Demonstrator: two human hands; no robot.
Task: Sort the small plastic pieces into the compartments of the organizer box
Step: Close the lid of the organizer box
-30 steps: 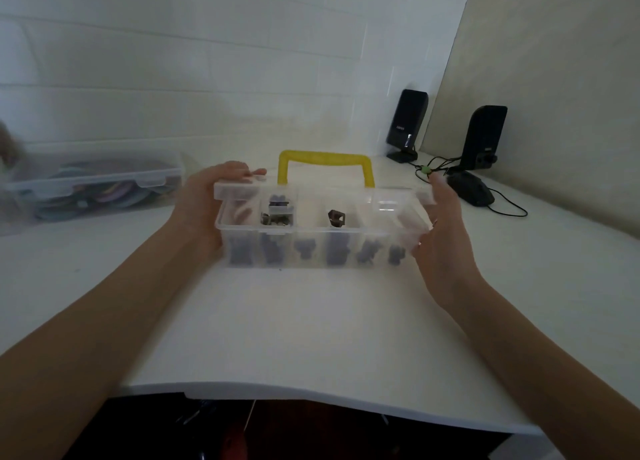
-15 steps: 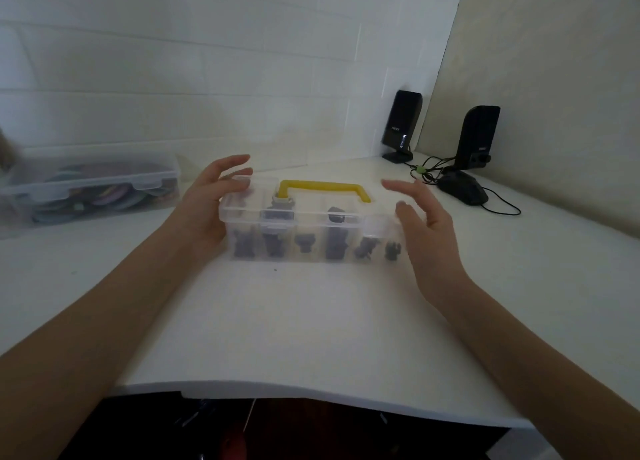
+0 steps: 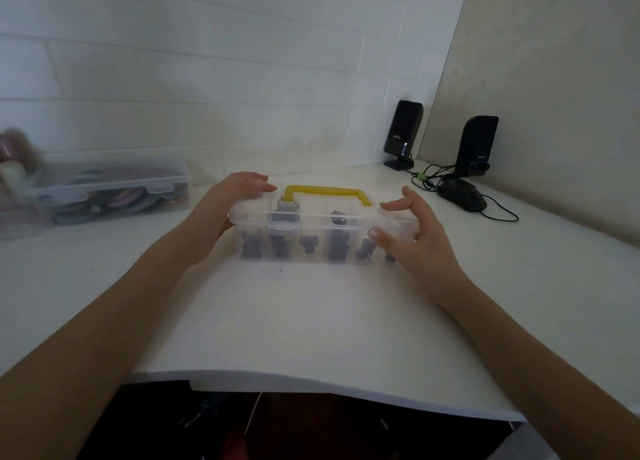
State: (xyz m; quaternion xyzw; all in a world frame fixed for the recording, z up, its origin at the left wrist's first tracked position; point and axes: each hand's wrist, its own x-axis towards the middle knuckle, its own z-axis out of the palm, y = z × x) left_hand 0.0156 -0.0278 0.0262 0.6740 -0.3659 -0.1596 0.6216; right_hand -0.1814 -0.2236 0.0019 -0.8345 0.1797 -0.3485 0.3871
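The clear organizer box [image 3: 313,219] with a yellow handle [image 3: 325,191] stands on the white table, its lid down. Small dark plastic pieces [image 3: 337,249] lie in several compartments along its front. My left hand [image 3: 230,201] is at the box's left end, fingers lying across the lid's back left corner. My right hand [image 3: 417,240] is at the right end: its thumb tip touches the front edge of the lid, and its spread fingers hover just above the lid. No loose pieces show on the table.
A lidded clear container [image 3: 110,189] of coloured items sits at the far left. Two black speakers [image 3: 403,134] [image 3: 478,144], a black mouse [image 3: 464,198] and cables stand in the back right corner. The table's front edge [image 3: 311,387] is close to me.
The box was held up with its lid ajar, then came down onto the table closed. My hands let go briefly; now the left fingers lie on the lid and the right thumb touches it.
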